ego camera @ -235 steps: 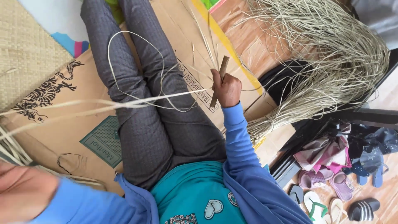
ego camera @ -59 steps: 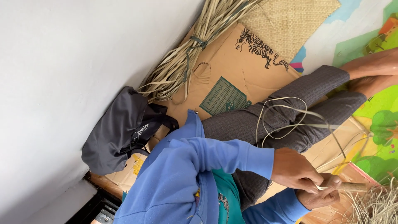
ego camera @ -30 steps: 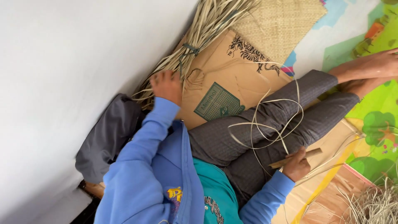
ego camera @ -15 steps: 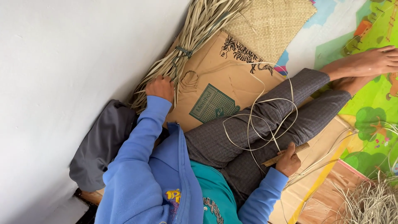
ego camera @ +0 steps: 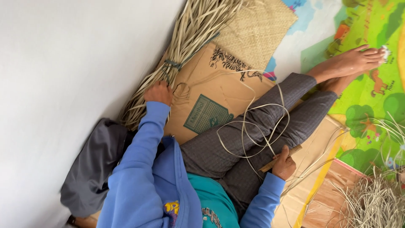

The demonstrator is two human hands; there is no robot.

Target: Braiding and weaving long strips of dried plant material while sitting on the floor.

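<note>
Left hand (ego camera: pixel 158 93), upper left of centre, grips strands of the tied reed bundle (ego camera: pixel 185 46); right hand (ego camera: pixel 283 164), lower right, closes around a wooden stick (ego camera: pixel 280 158).

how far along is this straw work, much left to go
Done: one woven mat lies flat by the wall. In hand: the right hand grips a wooden stick, loose strips are looped over the lap, and the left hand is on the tied bundle. Left: that bundle looks mostly unused, and a loose pile lies beside the cardboard.
</note>
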